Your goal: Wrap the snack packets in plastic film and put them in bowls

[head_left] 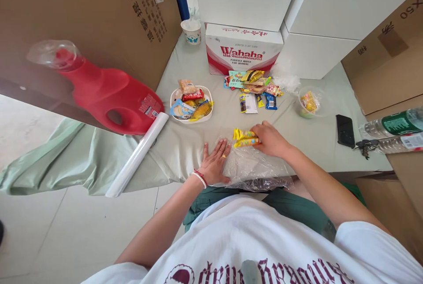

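Observation:
My left hand lies flat with its fingers spread, pressing on the left edge of a sheet of clear plastic wrap. Over that sheet, my right hand grips two yellow snack packets by their right ends. Whether the packets rest on the wrap or hang just above it I cannot tell. A white bowl of wrapped snacks stands beyond my left hand. Further back, a loose pile of snack packets lies against a Wahaha carton.
A roll of plastic wrap juts over the table's front edge beside a red jug. A paper cup stands at the back. Toward the right are a clear tub, a phone and plastic bottles. Cardboard boxes flank the table.

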### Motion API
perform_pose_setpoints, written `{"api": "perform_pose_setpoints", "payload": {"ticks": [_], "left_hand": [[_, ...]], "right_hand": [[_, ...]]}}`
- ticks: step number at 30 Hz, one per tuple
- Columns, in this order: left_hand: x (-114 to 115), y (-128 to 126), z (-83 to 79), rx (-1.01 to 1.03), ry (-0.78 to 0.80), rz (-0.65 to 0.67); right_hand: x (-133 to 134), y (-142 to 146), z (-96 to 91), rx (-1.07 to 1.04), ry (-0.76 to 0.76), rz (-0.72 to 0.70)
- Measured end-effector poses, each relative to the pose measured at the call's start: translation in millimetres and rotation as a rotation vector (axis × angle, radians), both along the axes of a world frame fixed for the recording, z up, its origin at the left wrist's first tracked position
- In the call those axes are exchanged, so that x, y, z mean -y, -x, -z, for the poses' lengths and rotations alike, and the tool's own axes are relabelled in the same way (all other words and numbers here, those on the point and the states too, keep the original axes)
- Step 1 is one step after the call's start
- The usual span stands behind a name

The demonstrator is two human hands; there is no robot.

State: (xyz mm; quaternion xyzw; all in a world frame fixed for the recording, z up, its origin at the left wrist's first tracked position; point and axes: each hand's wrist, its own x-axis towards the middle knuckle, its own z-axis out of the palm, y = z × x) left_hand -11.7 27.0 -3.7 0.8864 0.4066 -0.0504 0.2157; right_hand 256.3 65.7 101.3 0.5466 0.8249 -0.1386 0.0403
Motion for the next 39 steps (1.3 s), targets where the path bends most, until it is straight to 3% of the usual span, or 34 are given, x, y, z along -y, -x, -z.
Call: {"api": "perform_pose_setpoints", "payload": {"ticks": [4, 8, 14, 19, 21, 24, 27, 30, 32, 36, 39], "left_hand": [[0.2, -1.7, 0.3, -0.011, -0.008, -0.021], [-1.5, -4.0, -1.7, -0.030, 0.012, -0.032], [0.8, 12.4, -12.4, 0.094, 0.028, -0.078], [26.7, 37.5, -21.2, 0.226, 0.008, 0.061], [41.2, 39.7, -19.7, 0.222, 0.020, 0.109], [58.3, 34.1, -13.9, 0.223, 0.002, 0.077], [61.5, 23.9, -10.0, 0.369, -0.041, -0.038], [45.6, 13.1, -7.3, 0.584, -0.097, -0.241], [26.6, 6.0, -3.0, 0.642, -0.142, -0.436], [-8.4, -1.5, 8.5, 0.495, -0.265, -0.814], [-10.5, 1.9, 6.2, 0.464, -0.420, -0.892]], "right_hand": [[39.4, 10.3, 19.7, 0.099, 0.080, -0.039], [49.8, 10.9, 36.3, 0.100, 0.089, -0.029], [73.0, -25.2, 27.8, -0.049, 0.076, -0.025], [130.3, -59.7, 30.4, -0.313, -0.033, -0.081], [153.2, -64.9, 44.1, -0.290, -0.027, -0.143], [171.5, -64.8, 68.6, -0.208, -0.054, -0.160], [163.7, -63.7, 77.4, -0.240, -0.051, -0.099], [134.8, -67.1, 65.0, -0.377, 0.021, -0.028], [109.1, -71.8, 51.9, -0.429, 0.082, 0.122], [56.1, -81.2, 29.9, -0.163, 0.236, 0.395], [22.8, -77.7, 20.3, -0.003, 0.101, 0.384]]}}
